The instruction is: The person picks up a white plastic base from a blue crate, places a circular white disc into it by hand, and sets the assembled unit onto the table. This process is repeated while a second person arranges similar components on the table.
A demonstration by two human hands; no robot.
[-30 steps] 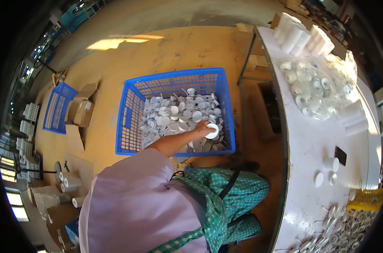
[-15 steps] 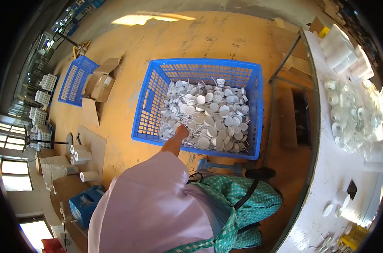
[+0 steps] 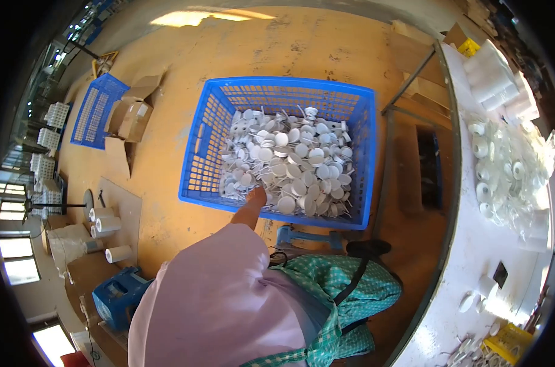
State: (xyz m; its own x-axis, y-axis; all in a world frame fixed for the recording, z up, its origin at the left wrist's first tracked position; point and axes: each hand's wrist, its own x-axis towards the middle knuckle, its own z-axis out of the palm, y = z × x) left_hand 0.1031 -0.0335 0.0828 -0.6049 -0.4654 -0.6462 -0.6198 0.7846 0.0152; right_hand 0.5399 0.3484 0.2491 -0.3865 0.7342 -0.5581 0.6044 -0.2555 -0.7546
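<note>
A blue plastic basket (image 3: 277, 82) on the floor holds a heap of white round discs with thin stalks (image 3: 296, 165). My left hand (image 3: 257, 196) reaches over the basket's near side and touches the near left part of the heap. Its fingers point away from me and are hidden behind the hand and among the discs, so their closure does not show. A loose pale pink sleeve (image 3: 219, 275) covers that arm above the wrist. My right hand is out of sight.
At right stands a white worktable (image 3: 448, 287) with bagged white parts (image 3: 510, 171), white rolls (image 3: 491, 73) and a yellow tray (image 3: 510, 344). A blue stool (image 3: 308, 236) touches the basket's near side. Another blue basket (image 3: 97, 110) and a cardboard box (image 3: 134, 119) lie left.
The whole view has shifted, so the basket appears slightly farther left. My left hand stays at the near left part of the heap, a little nearer the basket's front edge.
</note>
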